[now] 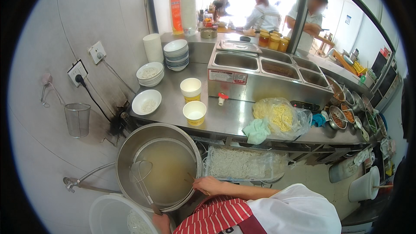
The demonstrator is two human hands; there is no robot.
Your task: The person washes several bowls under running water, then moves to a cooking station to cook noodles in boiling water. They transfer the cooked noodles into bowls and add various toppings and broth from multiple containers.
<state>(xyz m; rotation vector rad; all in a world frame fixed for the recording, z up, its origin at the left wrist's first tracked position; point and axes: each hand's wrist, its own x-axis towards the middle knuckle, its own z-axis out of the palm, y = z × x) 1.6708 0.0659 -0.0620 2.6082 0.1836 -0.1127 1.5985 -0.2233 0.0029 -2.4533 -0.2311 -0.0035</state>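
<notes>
My left hand (161, 222) grips the handle of a wire noodle strainer (140, 175), whose basket rests in the cloudy water inside a large metal pot (122, 165). At the pot's right rim, my right hand (208, 185) holds chopsticks (189, 178), with their tips over the water. Close to my left hand stands a white plastic bucket (97, 214) with white noodles (136, 222) in it. On the steel counter behind the pot are a white bowl with some noodles (147, 102), a paper cup (194, 113) and a stack of paper cups (190, 90).
A steel food warmer (266, 86) stands on the counter, with bagged yellow noodles (281, 119) and a green cloth (256, 131) before it. Below the counter sits a tray of white noodles (237, 164). A tap (70, 184) juts from the wall. Two people are beyond the counter.
</notes>
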